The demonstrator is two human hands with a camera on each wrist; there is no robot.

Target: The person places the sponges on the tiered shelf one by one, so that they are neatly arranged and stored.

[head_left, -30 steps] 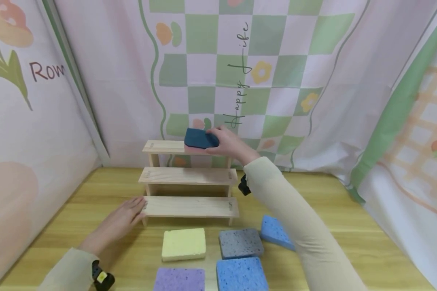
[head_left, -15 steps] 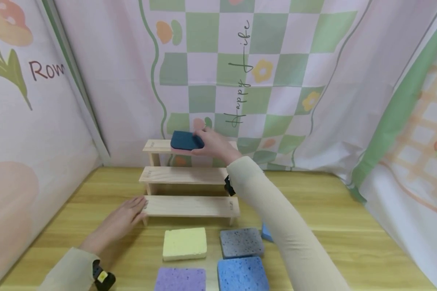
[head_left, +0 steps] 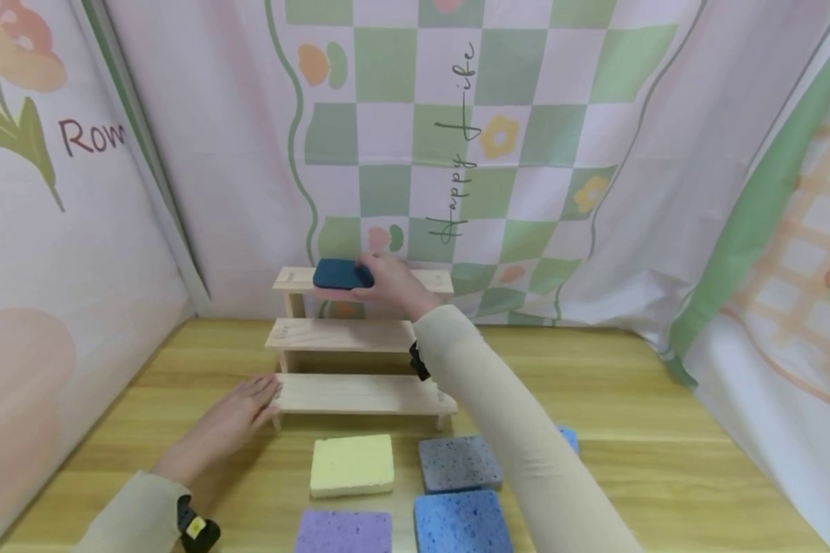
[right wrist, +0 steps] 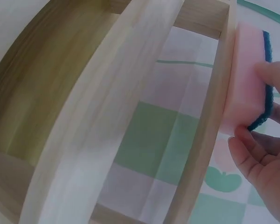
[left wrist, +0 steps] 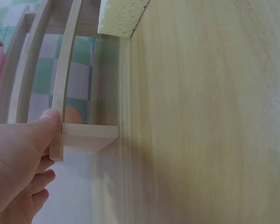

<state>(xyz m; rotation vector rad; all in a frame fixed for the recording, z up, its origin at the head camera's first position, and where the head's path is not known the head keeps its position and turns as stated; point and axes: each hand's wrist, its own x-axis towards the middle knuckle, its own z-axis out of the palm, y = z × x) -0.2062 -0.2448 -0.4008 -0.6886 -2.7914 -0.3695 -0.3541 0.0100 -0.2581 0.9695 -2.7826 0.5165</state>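
Note:
My right hand [head_left: 394, 284] grips a scrub sponge [head_left: 342, 275], pink with a dark blue scouring layer on top. It is at the left part of the top board of a three-step wooden shelf [head_left: 363, 393]. In the right wrist view the pink side of the sponge [right wrist: 246, 74] lies against the board, thumb and fingers at its near end. My left hand [head_left: 231, 415] holds the left end of the lowest board; in the left wrist view the thumb of the left hand [left wrist: 21, 154] presses the board with fingers curled beyond it.
In front of the shelf lie a yellow sponge [head_left: 352, 465], a grey sponge [head_left: 459, 464], a purple sponge [head_left: 343, 531] and a blue sponge [head_left: 462, 524]. Another blue sponge [head_left: 569, 439] is mostly hidden by my right sleeve. A patterned curtain [head_left: 380, 130] hangs behind.
My right hand has moved left along the top board with the scrub sponge, and the sponge has come slightly lower. The left hand stays at the lowest board's end.

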